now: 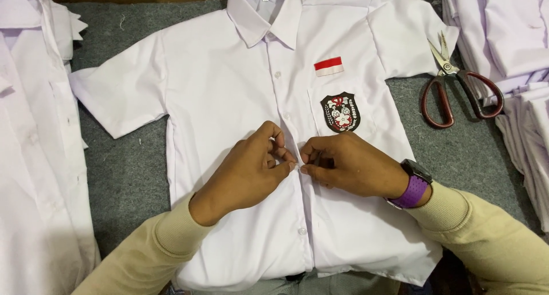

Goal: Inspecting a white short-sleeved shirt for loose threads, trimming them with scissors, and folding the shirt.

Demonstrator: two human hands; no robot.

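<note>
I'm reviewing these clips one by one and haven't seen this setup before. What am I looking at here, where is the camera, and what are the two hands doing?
There is no machine here: a person works with bare hands, and the single picture comes from a camera worn on their head, looking down. A white short-sleeved shirt lies face up on a grey felt surface. It has a red and white patch above a pocket with a dark badge. The left hand and right hand meet at the shirt's front opening, fingertips pinching the fabric at a button. The right wrist wears a purple-strapped watch. Scissors with dark red handles lie to the right, and stacks of white garments sit on both sides.
</note>
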